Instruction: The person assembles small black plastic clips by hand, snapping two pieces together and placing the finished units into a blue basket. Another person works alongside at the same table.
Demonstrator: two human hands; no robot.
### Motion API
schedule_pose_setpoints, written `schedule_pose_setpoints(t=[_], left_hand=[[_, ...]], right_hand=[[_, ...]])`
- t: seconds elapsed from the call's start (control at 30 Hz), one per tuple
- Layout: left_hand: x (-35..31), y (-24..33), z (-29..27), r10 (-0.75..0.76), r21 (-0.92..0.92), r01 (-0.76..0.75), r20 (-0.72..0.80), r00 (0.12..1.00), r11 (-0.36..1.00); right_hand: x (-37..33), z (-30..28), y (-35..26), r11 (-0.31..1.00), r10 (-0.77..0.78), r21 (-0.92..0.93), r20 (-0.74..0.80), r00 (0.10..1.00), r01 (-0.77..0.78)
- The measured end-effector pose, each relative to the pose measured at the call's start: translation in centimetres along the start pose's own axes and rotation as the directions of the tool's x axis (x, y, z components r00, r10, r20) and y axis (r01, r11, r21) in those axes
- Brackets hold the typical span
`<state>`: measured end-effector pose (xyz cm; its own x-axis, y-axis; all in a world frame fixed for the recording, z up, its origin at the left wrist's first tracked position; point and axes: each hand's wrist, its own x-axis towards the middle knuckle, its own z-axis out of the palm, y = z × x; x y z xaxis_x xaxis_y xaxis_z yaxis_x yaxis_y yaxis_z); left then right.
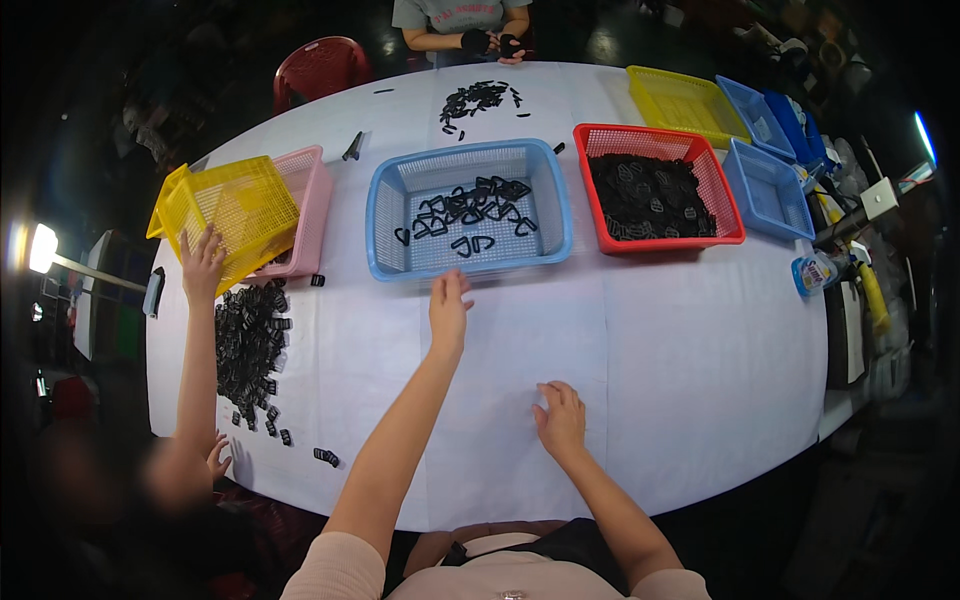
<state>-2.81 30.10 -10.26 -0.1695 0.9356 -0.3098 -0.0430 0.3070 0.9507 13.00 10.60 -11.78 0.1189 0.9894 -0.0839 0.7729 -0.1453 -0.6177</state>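
My left hand [449,312] reaches to the near wall of a blue basket [400,262], its fingertips at the rim. Its fingers look stretched out, and I cannot tell whether they press on the plastic. Inside the basket lie many loose black buckle-like pieces [470,205], mostly in the middle and toward the right. My right hand [562,420] hovers over or rests on the white table [690,380], nearer to me; its fingers are loosely bent and apart from the thumb, with nothing seen between them.
Right of it stands a red basket [722,190] full of black pieces. At left, a co-worker's hand [203,262] holds a tilted yellow basket [245,205] over a pink basket [316,200], beside a heap of black buckles [245,345]. A person with black gloves [480,42] is across the table.
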Motion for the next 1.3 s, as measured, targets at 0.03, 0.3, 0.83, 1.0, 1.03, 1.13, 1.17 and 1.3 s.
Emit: schedule_pose_setpoints(t=[0.03, 0.3, 0.83, 1.0, 1.03, 1.13, 1.17, 1.3], left_hand=[[-2.1, -2.8, -1.0, 0.103, 0.23, -0.1, 0.0, 0.995, 0.968], [-8.6, -8.5, -5.5, -0.127, 0.214, 0.126, -0.008, 0.992, 0.969], [9.1, -1.1, 3.1, -0.372, -0.563, 0.393, 0.157, 0.915, 0.727], [7.7, -2.1, 2.6, -0.289, -0.552, 0.306, 0.12, 0.95, 0.776], [5.8, -1.5, 3.1, -0.336, -0.408, 0.321, 0.037, 0.941, 0.855], [-2.2, 4.0, 5.1, -0.295, -0.045, 0.292, -0.22, 0.93, 0.955], [-4.1, 5.6, 3.7, -0.105, 0.009, 0.107, -0.147, 0.984, 0.994], [-12.1, 15.3, -0.7, 0.532, 0.084, -0.533, 0.035, 0.846, 0.842]], right_hand=[[0.1, 0.7, 1.4, 0.992, -0.061, -0.116, -0.123, 0.99, 0.047], [0.0, 2.4, 7.3, 0.965, -0.148, -0.234, -0.12, 0.982, 0.117], [0.4, 2.3, 7.6, 0.958, -0.187, -0.25, -0.165, 0.968, 0.142], [0.4, 2.1, 7.4, 0.961, -0.193, -0.225, -0.141, 0.971, 0.158], [0.3, 2.1, 7.5, 0.961, -0.194, -0.225, -0.127, 0.973, 0.163], [0.2, 2.0, 7.4, 0.961, -0.17, -0.238, -0.123, 0.978, 0.137], [0.0, 2.1, 7.1, 0.962, -0.182, -0.228, -0.119, 0.976, 0.151], [0.3, 1.8, 7.4, 0.956, -0.241, -0.196, -0.089, 0.966, 0.22]])
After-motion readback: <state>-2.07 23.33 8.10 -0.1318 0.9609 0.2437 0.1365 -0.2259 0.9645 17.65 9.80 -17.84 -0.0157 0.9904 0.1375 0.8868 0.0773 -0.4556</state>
